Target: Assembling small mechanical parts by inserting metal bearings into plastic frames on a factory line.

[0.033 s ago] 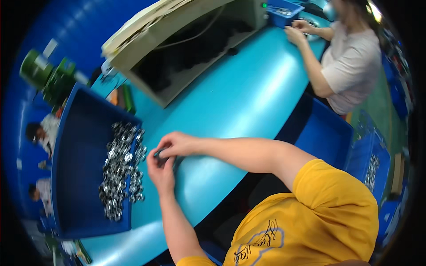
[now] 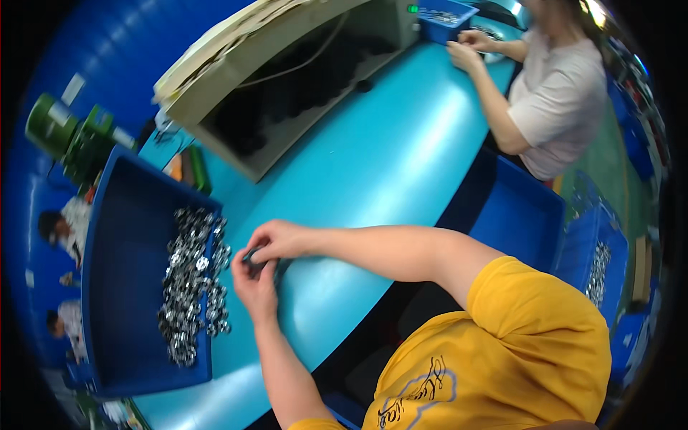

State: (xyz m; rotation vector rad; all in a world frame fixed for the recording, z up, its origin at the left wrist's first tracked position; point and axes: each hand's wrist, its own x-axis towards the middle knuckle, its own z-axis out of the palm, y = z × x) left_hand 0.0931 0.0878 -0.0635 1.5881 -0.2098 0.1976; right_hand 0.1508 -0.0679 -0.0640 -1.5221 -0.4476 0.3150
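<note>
Your left hand (image 2: 252,284) and right hand (image 2: 281,240) are pinched together on a small dark part (image 2: 255,258) over the turquoise counter (image 2: 373,165), just beside the blue bin (image 2: 129,287) of shiny metal pieces (image 2: 192,279), while farther off a co-worker's hands (image 2: 469,50) work at another blue tray (image 2: 444,18).

Turquoise worktable (image 2: 387,165): blue bin (image 2: 125,287) of metal parts near left; beige open-fronted box (image 2: 287,79) far centre.

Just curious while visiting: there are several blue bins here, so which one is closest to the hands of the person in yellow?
The big blue bin beside both hands, with shiny metal parts piled along its near wall. The other blue bins sit by the co-worker or beyond the table edge.
</note>
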